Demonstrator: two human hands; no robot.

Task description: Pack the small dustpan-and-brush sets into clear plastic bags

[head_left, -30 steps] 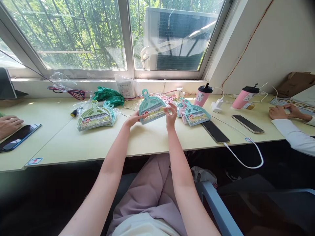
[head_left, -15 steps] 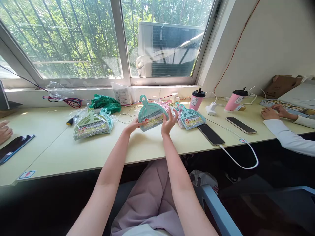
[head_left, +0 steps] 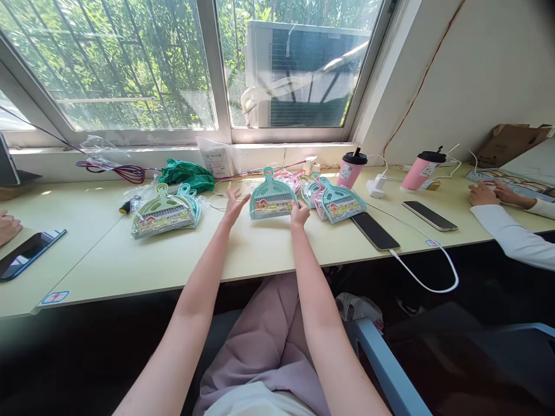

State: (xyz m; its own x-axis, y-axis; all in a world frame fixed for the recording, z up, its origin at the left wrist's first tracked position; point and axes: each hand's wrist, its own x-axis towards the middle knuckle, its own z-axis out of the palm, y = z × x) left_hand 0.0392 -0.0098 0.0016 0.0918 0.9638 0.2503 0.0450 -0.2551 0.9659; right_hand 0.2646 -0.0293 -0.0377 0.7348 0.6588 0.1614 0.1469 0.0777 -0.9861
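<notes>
A teal dustpan-and-brush set (head_left: 272, 196) with a printed label is held by its lower right corner in my right hand (head_left: 299, 214), whose fingers are pinched on it. My left hand (head_left: 236, 203) is off the set, just to its left, fingers spread and holding nothing. On the left side of the table, wrapped green and teal dustpan sets (head_left: 165, 212) lie in a pile. Right of my right hand, another pile of teal and pink dustpan sets (head_left: 340, 202) overlaps the top of a black phone (head_left: 375, 231).
Pink cups (head_left: 347, 170) and a white charger (head_left: 376, 186) stand at the back right. A second phone (head_left: 429, 215) lies near another person's hands (head_left: 484, 194). A green bag (head_left: 188, 176) and a screwdriver (head_left: 126, 205) are at the left, with a phone (head_left: 30, 254) farther left.
My left hand has let go of the teal set and spread open beside it. My right hand has closed on the set's lower right corner, and the set has turned more upright and shifted slightly right.
</notes>
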